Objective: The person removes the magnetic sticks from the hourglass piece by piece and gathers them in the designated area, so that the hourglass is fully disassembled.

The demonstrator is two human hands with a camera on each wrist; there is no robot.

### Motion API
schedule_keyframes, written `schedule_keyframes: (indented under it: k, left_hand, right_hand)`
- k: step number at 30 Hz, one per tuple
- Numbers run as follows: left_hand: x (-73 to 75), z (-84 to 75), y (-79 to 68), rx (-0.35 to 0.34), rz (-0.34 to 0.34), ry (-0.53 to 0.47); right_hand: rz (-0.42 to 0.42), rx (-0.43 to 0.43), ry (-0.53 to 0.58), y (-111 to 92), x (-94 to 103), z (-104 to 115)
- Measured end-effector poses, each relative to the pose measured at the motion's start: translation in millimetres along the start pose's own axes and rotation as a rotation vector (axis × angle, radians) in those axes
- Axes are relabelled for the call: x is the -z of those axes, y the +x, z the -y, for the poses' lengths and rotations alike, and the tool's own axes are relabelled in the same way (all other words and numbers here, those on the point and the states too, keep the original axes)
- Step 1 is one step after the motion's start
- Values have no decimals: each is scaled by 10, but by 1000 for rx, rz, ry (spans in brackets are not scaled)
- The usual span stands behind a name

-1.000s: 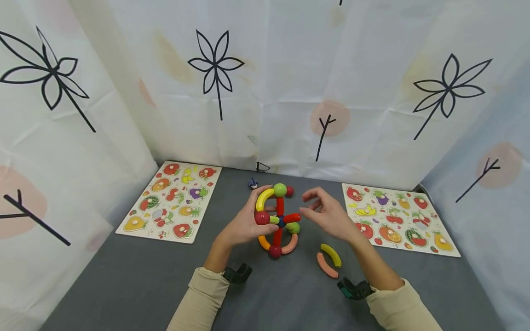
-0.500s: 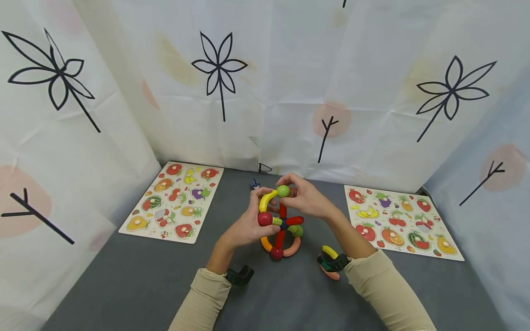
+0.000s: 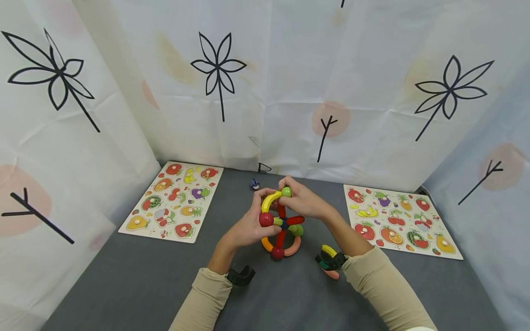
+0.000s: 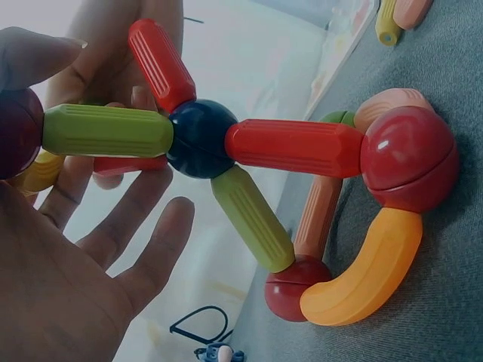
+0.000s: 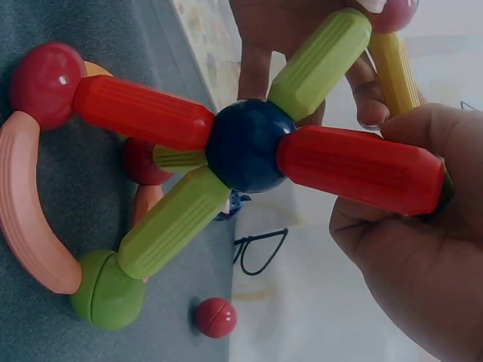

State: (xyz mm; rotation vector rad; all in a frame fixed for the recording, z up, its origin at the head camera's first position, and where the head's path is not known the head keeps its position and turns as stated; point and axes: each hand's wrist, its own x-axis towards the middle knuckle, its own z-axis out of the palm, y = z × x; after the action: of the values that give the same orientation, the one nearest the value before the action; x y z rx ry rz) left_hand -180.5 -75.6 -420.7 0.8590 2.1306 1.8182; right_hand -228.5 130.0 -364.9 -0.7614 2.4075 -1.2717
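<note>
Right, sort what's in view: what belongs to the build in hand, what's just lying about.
In the build:
Model, with left hand and right hand on it
Likely spare parts: loose yellow curve, loose pink curve, loose red ball

Just lying about, it seems:
Left fruit board
Right fruit board
Blue figure

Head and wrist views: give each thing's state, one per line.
Left hand: gripping the stick-and-ball frame at a dark red ball
Right hand: pinching the upper green ball
Blue ball: joined to straight sticks
Loose red ball: resting on table
Loose yellow curved stick: partly hidden in head view
Loose pink curved stick: likewise
Left fruit puzzle board: lying flat
Right fruit puzzle board: lying flat
Blue figurine: on the table
</note>
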Motion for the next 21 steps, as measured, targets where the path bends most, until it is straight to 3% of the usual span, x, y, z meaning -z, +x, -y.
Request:
schedule_keyframes:
  k: [10,18,21]
  left_hand:
    - [11,12,0,-4,13,-3]
    - [1,36,-15,-2,9,-19]
    - [-5,41,-14,-8,7,-22]
  right_hand:
    - [11,-141,105,-37,-11,18]
    - [-158,-260,314,-31,237,-234]
    - [-209,-272,302,31,310,-403]
